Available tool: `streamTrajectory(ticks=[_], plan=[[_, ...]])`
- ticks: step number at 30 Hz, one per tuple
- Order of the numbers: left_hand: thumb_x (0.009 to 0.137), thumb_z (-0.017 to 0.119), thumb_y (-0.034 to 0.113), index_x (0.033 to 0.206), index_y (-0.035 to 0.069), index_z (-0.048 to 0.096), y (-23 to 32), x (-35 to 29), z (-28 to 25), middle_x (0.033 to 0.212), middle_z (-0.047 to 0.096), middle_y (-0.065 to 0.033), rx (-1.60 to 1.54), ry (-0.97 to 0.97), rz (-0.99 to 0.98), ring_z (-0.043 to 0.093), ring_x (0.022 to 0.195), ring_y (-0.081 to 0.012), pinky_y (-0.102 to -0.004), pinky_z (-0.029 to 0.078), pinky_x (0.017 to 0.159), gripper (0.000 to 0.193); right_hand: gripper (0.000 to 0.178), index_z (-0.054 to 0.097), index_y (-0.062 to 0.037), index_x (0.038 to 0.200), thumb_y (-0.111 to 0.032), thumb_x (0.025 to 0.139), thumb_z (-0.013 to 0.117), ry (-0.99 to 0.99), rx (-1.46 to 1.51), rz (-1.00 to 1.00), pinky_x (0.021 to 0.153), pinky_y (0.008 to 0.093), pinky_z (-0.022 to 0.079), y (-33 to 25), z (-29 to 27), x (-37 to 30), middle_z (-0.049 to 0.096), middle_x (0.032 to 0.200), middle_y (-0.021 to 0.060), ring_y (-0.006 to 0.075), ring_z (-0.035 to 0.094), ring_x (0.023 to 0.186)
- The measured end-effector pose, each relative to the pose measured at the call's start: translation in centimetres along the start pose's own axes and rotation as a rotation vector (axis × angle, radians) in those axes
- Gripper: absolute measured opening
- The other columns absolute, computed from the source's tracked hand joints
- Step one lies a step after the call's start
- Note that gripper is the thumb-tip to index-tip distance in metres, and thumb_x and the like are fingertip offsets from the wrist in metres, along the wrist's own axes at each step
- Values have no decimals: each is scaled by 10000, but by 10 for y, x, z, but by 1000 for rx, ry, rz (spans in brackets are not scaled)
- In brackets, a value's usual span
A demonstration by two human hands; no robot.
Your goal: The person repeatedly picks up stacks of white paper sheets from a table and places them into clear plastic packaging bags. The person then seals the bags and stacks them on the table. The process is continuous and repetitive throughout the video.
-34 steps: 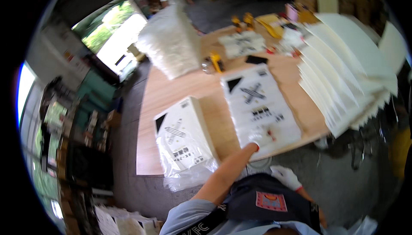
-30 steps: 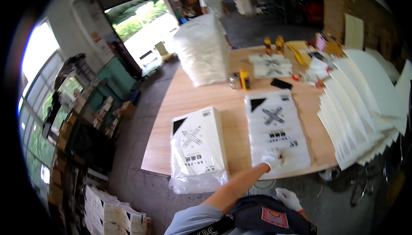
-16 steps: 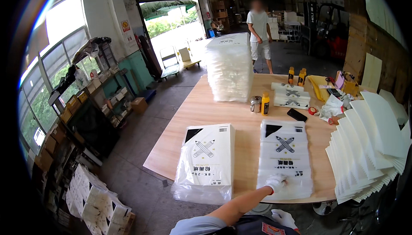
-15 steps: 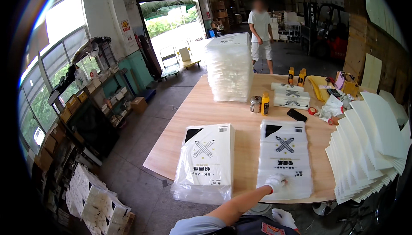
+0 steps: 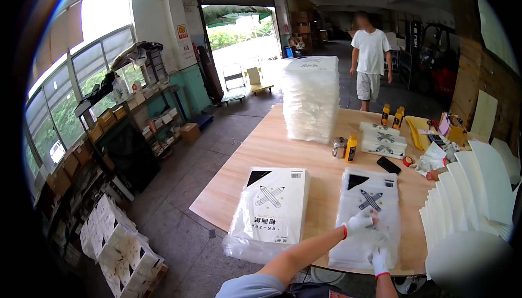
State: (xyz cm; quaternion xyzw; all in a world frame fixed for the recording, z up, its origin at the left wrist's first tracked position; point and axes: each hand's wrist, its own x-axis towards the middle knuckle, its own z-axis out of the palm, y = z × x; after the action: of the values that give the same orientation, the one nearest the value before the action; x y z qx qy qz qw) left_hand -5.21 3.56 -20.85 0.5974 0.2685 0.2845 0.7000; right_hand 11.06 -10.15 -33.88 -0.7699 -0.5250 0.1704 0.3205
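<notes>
Both white-gloved hands press the clear-plastic-wrapped white paper pack [image 5: 368, 211] at the wooden counter's [image 5: 283, 151] near edge. Left hand [image 5: 360, 222] lies flat, grip wide; right hand [image 5: 380, 260] likewise, fingers spread, holding nothing.

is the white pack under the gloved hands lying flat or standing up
Lying flat. The white pack rests broad face up on the wooden table, pencil print showing, with the left hand and right hand on top of it.
</notes>
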Motion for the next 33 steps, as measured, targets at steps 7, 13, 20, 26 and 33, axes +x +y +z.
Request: streamTrajectory(ticks=[7,13,20,26,33], plan=[[881,510,3,1229,88,502,63,-20,17,1044,646,-11,107,-120,-13,574,792,-75,-224,474,663,358,430,597,5,665,-352,890,516,-468,372,450,472,412,478,19,-64,-38,553,510,140,244,554,419],[823,572,-16,1121,80,589,54,-37,63,989,652,-93,642,-142,267,610,926,-252,-331,482,786,314,267,624,-83,1043,-263,953,449,-17,-214,3,847,332,481,-140,-92,-14,625,1070,105,267,592,978],[787,595,-28,1178,32,532,55,-52,48,1108,595,-133,436,-182,402,620,935,-279,-387,500,814,401,321,553,-61,1166,-247,934,434,-436,-346,-243,888,375,448,-155,-94,1,590,1119,165,314,566,1025],[652,760,473,1224,87,528,106,-55,55,1131,544,-156,1401,73,540,529,1042,-337,-446,391,938,728,351,579,-72,1152,-316,952,426,-523,-29,-548,944,389,434,-121,-186,-37,607,1122,134,319,573,1038],[696,742,375,1229,93,534,179,-53,75,1114,550,-129,1373,12,771,504,1041,-328,-419,398,915,637,301,621,-94,1048,-125,751,591,648,-741,-556,836,385,471,-161,-401,-65,620,1007,71,242,580,987]])
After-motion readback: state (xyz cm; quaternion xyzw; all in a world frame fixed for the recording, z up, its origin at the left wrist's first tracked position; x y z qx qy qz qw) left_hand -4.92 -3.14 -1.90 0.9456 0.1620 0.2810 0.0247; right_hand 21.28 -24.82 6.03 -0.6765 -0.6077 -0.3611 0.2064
